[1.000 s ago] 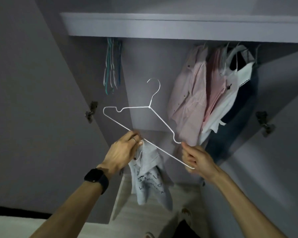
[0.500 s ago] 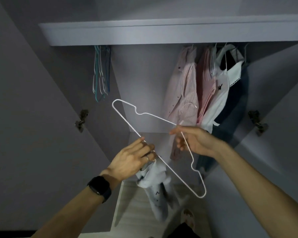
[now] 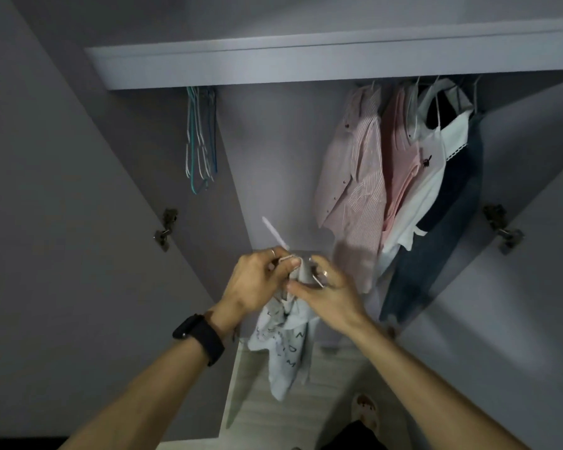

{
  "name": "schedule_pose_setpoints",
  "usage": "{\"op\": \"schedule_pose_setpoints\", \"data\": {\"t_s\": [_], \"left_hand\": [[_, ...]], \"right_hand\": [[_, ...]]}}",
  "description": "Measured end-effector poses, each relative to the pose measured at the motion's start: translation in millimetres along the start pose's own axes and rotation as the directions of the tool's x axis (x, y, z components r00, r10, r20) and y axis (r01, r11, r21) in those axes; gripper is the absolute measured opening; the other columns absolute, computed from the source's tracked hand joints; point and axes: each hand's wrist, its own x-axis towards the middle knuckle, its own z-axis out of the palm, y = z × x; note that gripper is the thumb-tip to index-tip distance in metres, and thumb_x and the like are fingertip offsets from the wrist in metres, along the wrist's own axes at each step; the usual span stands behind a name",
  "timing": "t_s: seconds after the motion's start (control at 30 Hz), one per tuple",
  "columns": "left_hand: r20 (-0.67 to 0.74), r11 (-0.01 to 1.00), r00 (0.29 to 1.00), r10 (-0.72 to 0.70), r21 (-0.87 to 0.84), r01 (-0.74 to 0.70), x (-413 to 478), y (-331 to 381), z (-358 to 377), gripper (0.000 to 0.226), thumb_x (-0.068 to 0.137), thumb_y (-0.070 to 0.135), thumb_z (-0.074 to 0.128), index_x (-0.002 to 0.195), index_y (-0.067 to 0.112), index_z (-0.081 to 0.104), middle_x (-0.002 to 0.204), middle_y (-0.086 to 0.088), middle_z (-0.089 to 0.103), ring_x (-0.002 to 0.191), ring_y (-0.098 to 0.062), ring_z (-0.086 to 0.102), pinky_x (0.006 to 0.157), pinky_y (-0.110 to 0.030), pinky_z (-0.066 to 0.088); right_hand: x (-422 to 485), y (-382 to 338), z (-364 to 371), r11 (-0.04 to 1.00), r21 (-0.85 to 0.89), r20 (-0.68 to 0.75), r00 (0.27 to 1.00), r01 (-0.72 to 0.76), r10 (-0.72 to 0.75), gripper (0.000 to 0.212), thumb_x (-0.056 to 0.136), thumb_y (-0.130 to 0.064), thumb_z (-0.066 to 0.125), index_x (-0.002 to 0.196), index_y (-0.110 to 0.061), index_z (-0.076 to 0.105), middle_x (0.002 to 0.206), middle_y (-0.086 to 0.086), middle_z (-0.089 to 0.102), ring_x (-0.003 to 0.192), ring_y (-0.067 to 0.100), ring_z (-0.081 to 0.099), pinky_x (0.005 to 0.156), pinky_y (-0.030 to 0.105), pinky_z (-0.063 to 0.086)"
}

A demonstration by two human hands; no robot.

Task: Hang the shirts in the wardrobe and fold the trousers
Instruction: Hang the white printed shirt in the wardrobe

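Left hand [image 3: 257,280]: fingers clamped on the bunched top of a pale printed shirt [image 3: 285,349], thumb pressed on the fabric. Right hand [image 3: 325,292]: fingers closed on the same bunch and on a white wire hanger [image 3: 275,235], whose blurred tip juts up-left above the knuckles. Shirt hangs below both hands, in front of the open wardrobe [image 3: 273,63]. Far right: hung shirts [image 3: 361,177]. Far left: spare hangers [image 3: 200,138].

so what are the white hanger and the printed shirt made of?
White hanger: looks like thin coated wire, given its slim white rod; coating type unclear. Printed shirt: soft pale knit, probably cotton jersey, hanging in limp folds with dark lettering. Both hands grip them.
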Motion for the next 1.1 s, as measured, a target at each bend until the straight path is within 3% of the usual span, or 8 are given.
{"op": "schedule_pose_setpoints", "data": {"t_s": [0.1,0.2,0.33,0.43,0.63,0.83,1.03,1.1], "left_hand": [[0.010,0.986,0.996,-0.089,-0.140,0.089,7.1,-2.1,-19.8,0.022,0.085,0.045,0.077,0.083,0.023,0.075,0.073,0.003,0.074,0.066,-0.011,0.067,0.065,-0.018,0.052],[0.009,0.988,0.996,-0.089,0.125,0.087,9.4,-33.5,-54.3,0.024,0.086,0.047,0.076,0.086,0.023,0.076,0.079,0.002,0.073,0.074,-0.013,0.066,0.069,-0.024,0.048],[0.005,0.905,0.998,-0.067,0.422,0.058,7.4,-79.0,-80.6,0.029,0.097,0.041,0.064,0.102,0.015,0.074,0.103,-0.006,0.072,0.098,-0.028,0.065,0.083,-0.034,0.048],[-0.075,0.868,0.991,-0.107,0.480,0.130,7.2,-85.6,-58.5,0.035,0.102,0.046,0.052,0.101,0.015,0.068,0.104,-0.008,0.064,0.096,-0.037,0.063,0.078,-0.041,0.050],[-0.187,0.877,0.891,-0.413,0.182,0.445,9.9,-81.6,17.8,0.042,0.100,0.056,0.044,0.110,0.021,0.063,0.117,-0.008,0.065,0.105,-0.038,0.062,0.084,-0.042,0.050],[0.130,0.877,0.875,-0.466,-0.062,0.476,16.8,-68.7,81.3,0.042,0.092,0.064,0.055,0.085,0.023,0.062,0.098,-0.004,0.071,0.098,-0.031,0.065,0.081,-0.034,0.050],[0.168,0.585,0.787,-0.594,-0.581,0.566,33.8,-67.2,81.7,0.019,0.092,0.032,0.057,0.091,0.013,0.062,0.108,-0.018,0.071,0.098,-0.036,0.069,0.089,-0.052,0.059],[0.124,0.629,0.818,-0.562,-0.578,0.520,42.6,-58.3,65.2,0.019,0.102,0.027,0.051,0.090,0.015,0.061,0.101,-0.013,0.070,0.095,-0.032,0.067,0.087,-0.047,0.058]], "right_hand": [[21.0,-5.8,5.0,0.995,0.089,0.016,0.998,0.052,-0.053,0.018,0.077,-0.025,0.085,0.090,-0.027,0.074,0.086,-0.010,0.075,0.080,0.004,0.067,0.080,0.042,0.059],[35.2,-9.8,-27.3,0.996,0.086,-0.007,1.000,0.016,-0.015,0.012,0.083,-0.009,0.081,0.091,-0.003,0.074,0.089,0.008,0.076,0.078,0.017,0.064,0.081,0.043,0.057],[46.1,-14.4,-71.8,0.996,-0.072,-0.145,0.987,0.058,-0.068,0.017,0.086,-0.019,0.079,0.080,-0.034,0.076,0.079,-0.003,0.077,0.075,0.018,0.071,0.074,0.032,0.059],[51.4,-25.9,-70.5,0.991,-0.090,-0.107,0.988,0.097,-0.107,0.014,0.087,-0.017,0.078,0.079,-0.029,0.077,0.077,0.003,0.075,0.070,0.014,0.066,0.070,0.032,0.056],[54.1,-36.3,-59.5,0.996,0.021,-0.124,0.989,0.088,-0.085,0.018,0.088,-0.010,0.076,0.076,-0.023,0.077,0.078,0.007,0.076,0.072,0.014,0.066,0.074,0.034,0.054],[44.9,-27.2,-73.9,0.998,-0.011,-0.127,0.990,0.066,-0.067,0.019,0.089,-0.015,0.074,0.084,0.003,0.072,0.087,0.031,0.067,0.071,0.020,0.058,0.070,0.033,0.045],[36.7,0.0,-110.4,0.996,0.000,-0.232,0.969,-0.084,0.082,0.030,0.085,-0.022,0.076,0.057,-0.018,0.066,0.056,-0.006,0.055,0.060,0.006,0.051,0.062,0.022,0.039],[35.6,16.8,-120.6,0.990,-0.018,-0.289,0.949,-0.137,0.126,0.025,0.086,-0.025,0.077,0.062,-0.020,0.070,0.061,-0.008,0.062,0.064,0.008,0.057,0.063,0.021,0.042]]}}
